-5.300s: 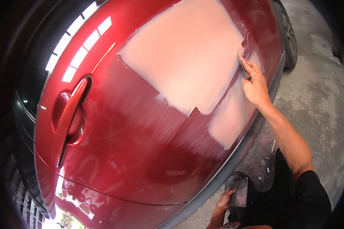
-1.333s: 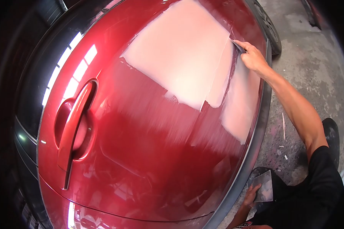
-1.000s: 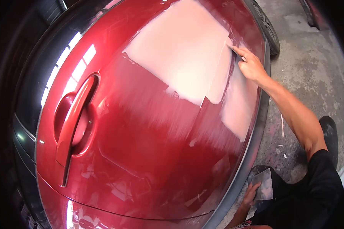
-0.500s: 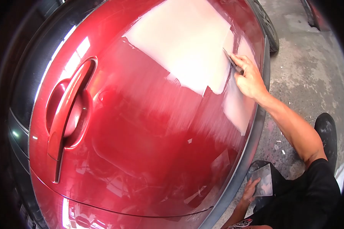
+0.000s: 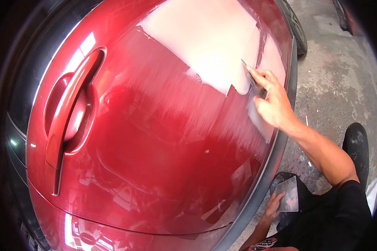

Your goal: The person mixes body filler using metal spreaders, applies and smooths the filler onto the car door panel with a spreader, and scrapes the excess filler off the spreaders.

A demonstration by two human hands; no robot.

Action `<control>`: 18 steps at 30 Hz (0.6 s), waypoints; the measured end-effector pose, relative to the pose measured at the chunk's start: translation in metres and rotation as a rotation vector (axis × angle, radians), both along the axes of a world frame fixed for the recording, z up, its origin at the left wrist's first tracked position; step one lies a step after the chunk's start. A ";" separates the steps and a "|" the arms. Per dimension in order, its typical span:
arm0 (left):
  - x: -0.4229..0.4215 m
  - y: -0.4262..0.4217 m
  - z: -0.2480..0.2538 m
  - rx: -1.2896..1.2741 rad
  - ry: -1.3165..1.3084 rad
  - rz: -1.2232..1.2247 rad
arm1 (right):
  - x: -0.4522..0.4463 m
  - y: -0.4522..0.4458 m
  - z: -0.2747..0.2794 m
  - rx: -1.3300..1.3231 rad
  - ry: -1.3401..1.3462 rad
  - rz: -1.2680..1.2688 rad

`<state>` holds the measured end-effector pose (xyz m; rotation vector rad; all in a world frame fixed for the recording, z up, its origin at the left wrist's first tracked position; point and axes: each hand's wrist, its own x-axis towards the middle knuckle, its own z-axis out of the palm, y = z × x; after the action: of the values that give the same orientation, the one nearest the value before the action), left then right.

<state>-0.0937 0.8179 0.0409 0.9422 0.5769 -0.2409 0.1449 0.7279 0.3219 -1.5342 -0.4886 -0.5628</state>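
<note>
My right hand (image 5: 274, 102) pinches a thin, dark-looking filler spreader (image 5: 255, 81), fingers stretched along its back. The spreader's edge rests at the right border of a broad whitish patch of body filler (image 5: 209, 46) on a red car door (image 5: 155, 154). A narrower whitish strip (image 5: 274, 54) runs alongside, beyond a reddish gap. Low in the view, close to my body, my left hand (image 5: 274, 203) grips a flat, greyish, see-through plate (image 5: 287, 196) with smears on it. Dull, scuffed paint surrounds the lower side of the patch.
A red door handle (image 5: 67, 121) stands out at the left, with dark window glass (image 5: 29, 79) beyond. Dark trim (image 5: 255, 201) edges the door's right side. A wheel (image 5: 296, 29) is at the upper right. Stained concrete floor (image 5: 335, 79) and my dark shoe (image 5: 356, 146) lie at the right.
My right hand and the spreader have moved down along the right border of the filler patch. The view has shifted slightly; my left hand still holds the plate.
</note>
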 end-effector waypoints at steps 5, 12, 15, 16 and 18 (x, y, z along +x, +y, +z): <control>-0.001 -0.001 -0.001 0.000 -0.006 0.021 | -0.022 0.002 0.008 0.031 0.042 0.052; -0.002 0.000 -0.004 -0.013 -0.030 0.019 | -0.046 0.009 0.008 0.034 0.018 0.072; -0.002 -0.001 -0.004 -0.005 -0.012 0.035 | -0.054 0.010 0.009 0.038 0.023 0.095; -0.002 0.000 -0.006 -0.017 -0.020 0.037 | -0.056 0.010 0.009 0.031 0.015 0.094; -0.001 0.000 -0.007 -0.027 -0.030 0.039 | -0.059 0.011 0.008 0.018 -0.021 0.072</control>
<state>-0.0951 0.8178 0.0335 0.9061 0.5629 -0.1987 0.0857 0.7393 0.3298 -1.4892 -0.5514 -0.5267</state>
